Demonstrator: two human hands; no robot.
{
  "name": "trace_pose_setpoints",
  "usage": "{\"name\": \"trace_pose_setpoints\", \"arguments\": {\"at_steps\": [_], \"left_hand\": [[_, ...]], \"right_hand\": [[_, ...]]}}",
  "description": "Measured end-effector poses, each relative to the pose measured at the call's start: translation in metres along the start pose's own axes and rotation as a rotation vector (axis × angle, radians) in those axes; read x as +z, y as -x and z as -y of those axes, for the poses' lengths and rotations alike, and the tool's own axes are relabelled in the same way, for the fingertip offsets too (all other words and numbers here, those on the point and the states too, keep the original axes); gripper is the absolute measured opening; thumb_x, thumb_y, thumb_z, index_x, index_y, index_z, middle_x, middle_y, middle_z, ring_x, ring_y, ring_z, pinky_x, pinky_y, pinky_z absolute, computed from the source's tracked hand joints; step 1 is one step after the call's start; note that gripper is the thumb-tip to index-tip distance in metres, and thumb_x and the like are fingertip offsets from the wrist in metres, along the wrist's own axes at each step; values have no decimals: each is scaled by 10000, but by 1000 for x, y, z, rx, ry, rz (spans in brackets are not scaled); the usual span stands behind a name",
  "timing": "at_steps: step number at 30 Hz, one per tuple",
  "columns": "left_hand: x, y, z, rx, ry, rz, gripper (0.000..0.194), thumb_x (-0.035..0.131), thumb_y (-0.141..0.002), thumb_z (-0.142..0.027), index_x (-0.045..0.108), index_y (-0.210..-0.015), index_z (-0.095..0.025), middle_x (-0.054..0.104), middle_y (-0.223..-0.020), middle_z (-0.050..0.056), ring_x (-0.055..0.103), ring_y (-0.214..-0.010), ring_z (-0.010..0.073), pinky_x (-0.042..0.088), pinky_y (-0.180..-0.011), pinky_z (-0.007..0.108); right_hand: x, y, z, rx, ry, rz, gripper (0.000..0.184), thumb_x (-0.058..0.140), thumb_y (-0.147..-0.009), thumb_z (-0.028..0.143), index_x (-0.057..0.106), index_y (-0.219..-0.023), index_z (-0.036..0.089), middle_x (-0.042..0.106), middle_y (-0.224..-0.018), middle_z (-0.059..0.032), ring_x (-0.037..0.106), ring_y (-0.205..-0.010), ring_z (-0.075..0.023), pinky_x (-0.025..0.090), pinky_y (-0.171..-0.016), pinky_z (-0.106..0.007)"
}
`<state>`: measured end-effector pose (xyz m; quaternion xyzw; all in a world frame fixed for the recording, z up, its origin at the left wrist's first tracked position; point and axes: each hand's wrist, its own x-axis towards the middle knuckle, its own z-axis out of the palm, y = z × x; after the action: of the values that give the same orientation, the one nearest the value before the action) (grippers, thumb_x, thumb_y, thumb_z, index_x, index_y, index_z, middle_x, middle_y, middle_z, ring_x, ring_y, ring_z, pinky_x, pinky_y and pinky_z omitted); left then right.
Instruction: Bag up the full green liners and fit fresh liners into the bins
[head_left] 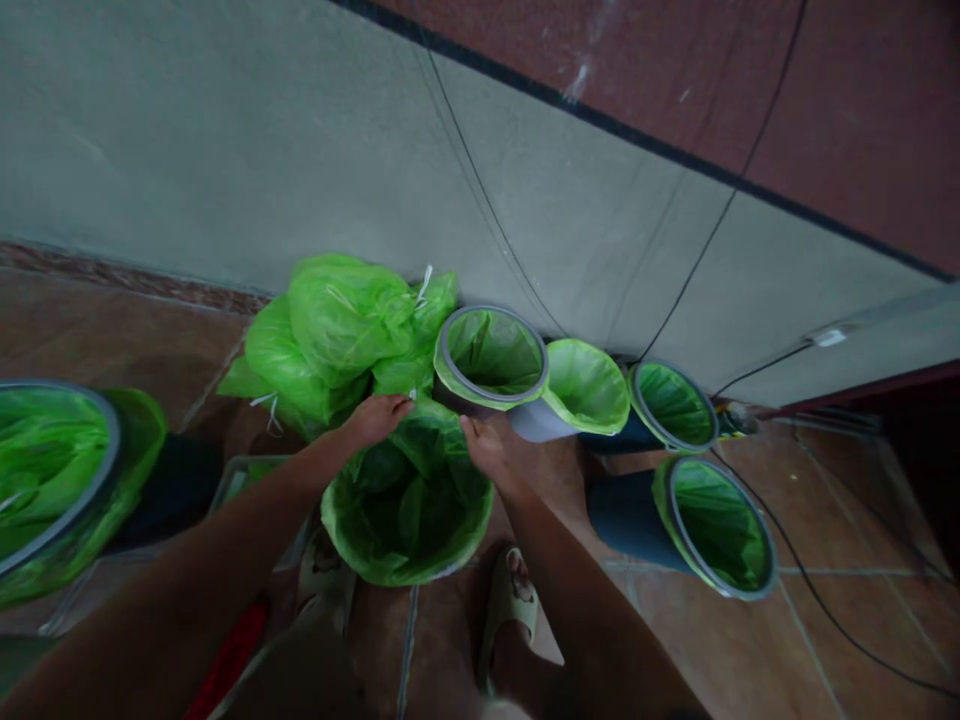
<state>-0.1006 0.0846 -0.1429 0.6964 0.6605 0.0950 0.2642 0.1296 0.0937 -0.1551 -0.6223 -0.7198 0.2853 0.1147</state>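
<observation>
Between my feet stands a trash bin lined with a green garbage bag (409, 560), its edge folded over the rim. My left hand (381, 418) pinches the bag's far edge at the left. Closed on the same edge, a little to the right, is my right hand (484, 445). The plastic stretches between the two hands. Just beyond them sits another lined bin (491, 398) with a grey ring over its liner. Tied green garbage bags (345, 310) lie heaped beyond my left hand, against the wall.
Right of centre are a pale lined bin (589, 385), a dark lined bin (675, 405) and a tilted-looking blue bin (637, 512). A large ringed bin (112, 440) stands at left. A black cable (802, 585) crosses the tiled floor. Beside my left forearm is a clear container (240, 470).
</observation>
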Motion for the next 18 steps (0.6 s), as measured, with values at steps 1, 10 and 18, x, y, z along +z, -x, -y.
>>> {"name": "trace_pose_setpoints", "arguments": {"at_steps": [1,10,18], "left_hand": [[3,3,4,37,-25,9,397,371,-928,-426,656,-1081,-196,719,-1029,77,658,-978,217,465,-901,306],[7,19,20,71,-239,44,416,431,-903,-342,534,-1268,-171,695,-1082,127,650,-1024,260,473,-908,365],[-10,64,44,-214,324,-102,814,571,-752,-599,395,-1396,-134,536,-1366,166,565,-1193,280,453,-995,381]], "right_hand": [[1,4,1,-9,26,26,362,368,-974,337,676,-1005,149,717,-1012,-114,656,-970,-202,458,-897,-313],[-2,26,10,57,298,132,376,422,-954,307,494,-1285,145,711,-996,-137,675,-917,-235,476,-790,-310],[-13,53,-8,132,-7,22,557,544,-875,427,423,-1340,144,693,-1087,-135,669,-982,-243,494,-828,-334]]}}
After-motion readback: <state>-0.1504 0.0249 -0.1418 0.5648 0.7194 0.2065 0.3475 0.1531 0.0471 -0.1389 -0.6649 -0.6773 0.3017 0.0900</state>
